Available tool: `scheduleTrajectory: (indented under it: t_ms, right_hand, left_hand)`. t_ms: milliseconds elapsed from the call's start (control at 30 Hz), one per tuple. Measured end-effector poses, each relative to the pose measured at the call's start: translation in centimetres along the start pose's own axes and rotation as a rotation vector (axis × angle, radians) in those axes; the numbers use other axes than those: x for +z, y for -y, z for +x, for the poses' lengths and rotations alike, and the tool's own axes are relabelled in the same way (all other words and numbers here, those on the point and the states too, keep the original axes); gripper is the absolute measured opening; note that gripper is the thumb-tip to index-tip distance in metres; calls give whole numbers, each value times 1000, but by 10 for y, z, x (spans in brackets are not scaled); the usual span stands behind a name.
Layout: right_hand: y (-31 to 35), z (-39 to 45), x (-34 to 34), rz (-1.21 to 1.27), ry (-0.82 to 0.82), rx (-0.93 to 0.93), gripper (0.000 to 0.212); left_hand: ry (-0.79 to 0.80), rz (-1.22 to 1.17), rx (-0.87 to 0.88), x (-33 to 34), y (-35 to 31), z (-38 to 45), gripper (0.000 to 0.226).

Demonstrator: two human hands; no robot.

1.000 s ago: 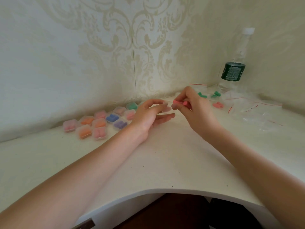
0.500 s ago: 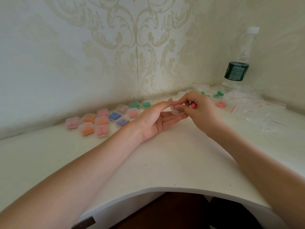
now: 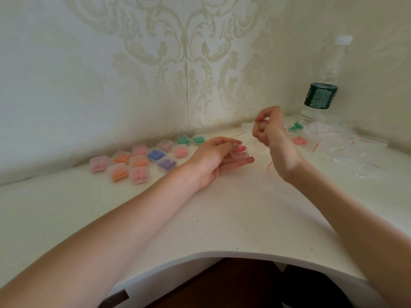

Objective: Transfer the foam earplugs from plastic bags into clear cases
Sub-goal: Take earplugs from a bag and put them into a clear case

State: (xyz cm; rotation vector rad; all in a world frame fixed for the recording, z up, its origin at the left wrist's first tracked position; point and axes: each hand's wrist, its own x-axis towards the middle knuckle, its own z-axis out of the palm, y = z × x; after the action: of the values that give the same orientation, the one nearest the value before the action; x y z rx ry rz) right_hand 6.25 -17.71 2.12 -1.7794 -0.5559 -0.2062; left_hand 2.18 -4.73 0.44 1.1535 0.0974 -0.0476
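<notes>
Now steady the clear case (image 3: pixel 239 154) that your left hand (image 3: pixel 213 158) pinches at frame centre, with a pink earplug (image 3: pixel 240 149) poking out of it (seat it fully before closing). Your right hand (image 3: pixel 268 127), up and right of centre, has its fingers curled; whether they hold anything I cannot tell. Half a second ago both hands met over the case; since then the right has lifted away toward the plastic bags (image 3: pixel 355 147) at right. Filled cases (image 3: pixel 138 163) sit at left.
</notes>
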Motion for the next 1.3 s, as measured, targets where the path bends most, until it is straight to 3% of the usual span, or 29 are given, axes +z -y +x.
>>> scheduleTrajectory:
  t_ms: [133,233,333,533,800,1100,1300]
  right_hand:
    - [0,-7,-5,-197,97,-220,16]
    - [5,-13,-3,-217,198,-361,31]
    - [9,-14,3,-103,236,-286,43]
    - [-1,-11,-3,-240,116,-224,26]
    - [-8,-11,1,-277,162,-212,21]
    - [-7,-7,-7,-302,130,-177,18]
    - [-12,-3,-9,-576,144,-295,13]
  left_hand:
    - [-35,88,24,1,2,1,12]
    - [-47,151,45,2,3,0,10]
    - [-74,179,66,4,3,1,7]
    - [-77,154,80,0,7,5,16]
    - [-39,81,41,-1,3,3,25]
    - [66,3,-40,-8,-3,1,14]
    - [69,51,-12,-7,0,1,15]
